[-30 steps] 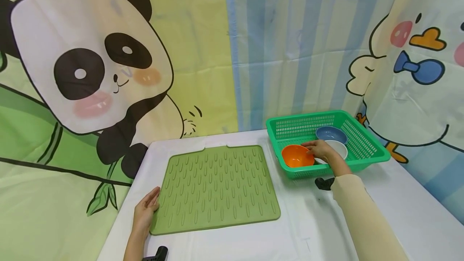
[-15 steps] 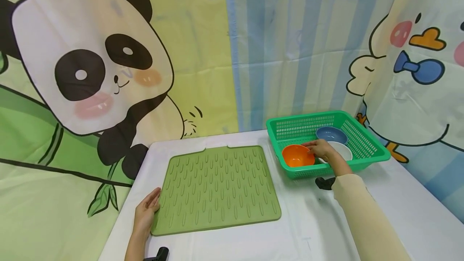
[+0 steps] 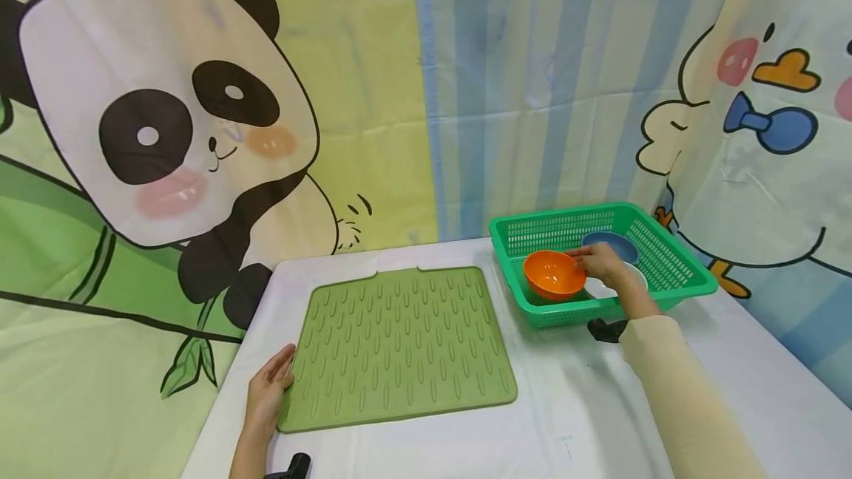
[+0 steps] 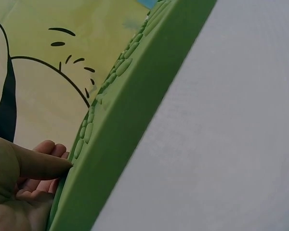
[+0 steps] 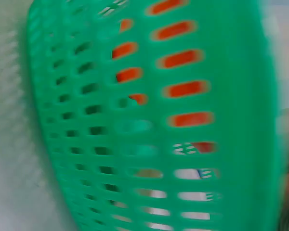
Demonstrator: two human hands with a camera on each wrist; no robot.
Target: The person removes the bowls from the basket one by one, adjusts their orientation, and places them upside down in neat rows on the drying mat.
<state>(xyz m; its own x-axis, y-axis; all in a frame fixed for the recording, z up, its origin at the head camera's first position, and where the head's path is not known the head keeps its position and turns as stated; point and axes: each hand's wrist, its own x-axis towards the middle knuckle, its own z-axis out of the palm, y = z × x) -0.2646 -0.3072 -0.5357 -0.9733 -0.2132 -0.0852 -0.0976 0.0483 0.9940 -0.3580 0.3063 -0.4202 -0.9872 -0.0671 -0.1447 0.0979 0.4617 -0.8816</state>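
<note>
The orange bowl (image 3: 555, 274) is lifted and tilted inside the green basket (image 3: 602, 309), its right rim pinched by my right hand (image 3: 604, 265). Partly behind that hand lie a white bowl (image 3: 602, 288) and a blue bowl (image 3: 612, 242). My left hand (image 3: 266, 383) rests against the left edge of a flat green ridged mat (image 3: 399, 346); in the left wrist view, the thumb (image 4: 45, 165) touches the mat's edge (image 4: 111, 130), with the other fingers loosely bent beside it. Basket holes in the right wrist view show orange; the right hand is mostly out of sight there.
A white-covered table (image 3: 532, 435) carries the mat and basket. Printed curtains (image 3: 373, 94) with a panda and a chick hang behind and along the sides. Dark wrist-mounted devices (image 3: 607, 329) sit below the hands, the right one near the basket's front wall.
My right hand has raised the orange bowl slightly and moved it to the right, tilting it. Earlier, the white bowl shifted right in the basket. My left hand stays at the mat's edge.
</note>
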